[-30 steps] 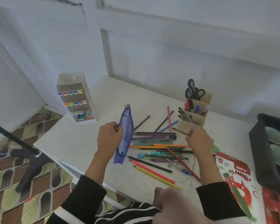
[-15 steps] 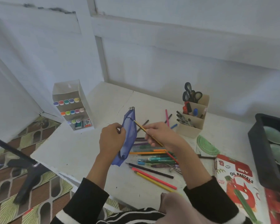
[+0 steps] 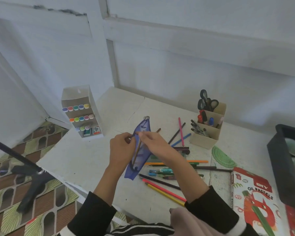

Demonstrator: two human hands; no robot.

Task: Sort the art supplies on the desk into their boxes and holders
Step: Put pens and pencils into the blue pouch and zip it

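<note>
Both hands meet over the desk (image 3: 85,160). The left hand (image 3: 122,147) grips the open rim of the blue pencil pouch (image 3: 142,130), and the right hand (image 3: 153,142) pinches a pencil (image 3: 137,153) slanting down along it. Whether the pencil's tip is inside the pouch is hard to tell. Bare desk lies at 9 o'clock of the hands, up to the marker rack (image 3: 82,113) at 10. Loose pencils (image 3: 163,189) crowd 4 o'clock and the pen holder (image 3: 204,138) stands at 2. The desk's near edge runs at 7 o'clock. The frame cuts off the oil pastels box (image 3: 255,198) and the black tray (image 3: 279,164) at 3 to 4 o'clock.
</note>
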